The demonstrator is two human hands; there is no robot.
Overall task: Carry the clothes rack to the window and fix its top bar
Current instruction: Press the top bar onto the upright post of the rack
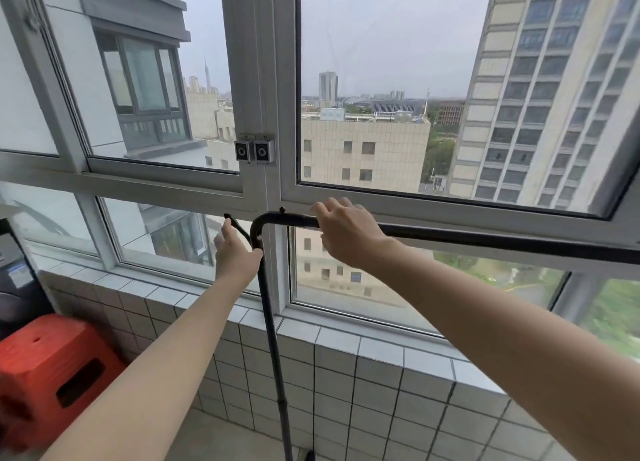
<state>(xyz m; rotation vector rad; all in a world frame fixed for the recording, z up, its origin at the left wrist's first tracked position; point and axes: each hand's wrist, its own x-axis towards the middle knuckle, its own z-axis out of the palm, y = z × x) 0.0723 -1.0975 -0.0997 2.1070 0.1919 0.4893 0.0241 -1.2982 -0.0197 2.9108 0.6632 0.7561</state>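
Rack's at the window (263, 79) now. Right hand (346, 233) wraps the top bar (485, 240); left hand (235, 252) grips the upright (273, 339) near the corner.

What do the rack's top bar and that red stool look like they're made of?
The top bar looks like metal tubing with a matte black coating: thin, round, smoothly bent at the corner, hardly any shine. The red stool looks like moulded plastic: one uniform colour, rounded edges, a cut-out slot in its side.
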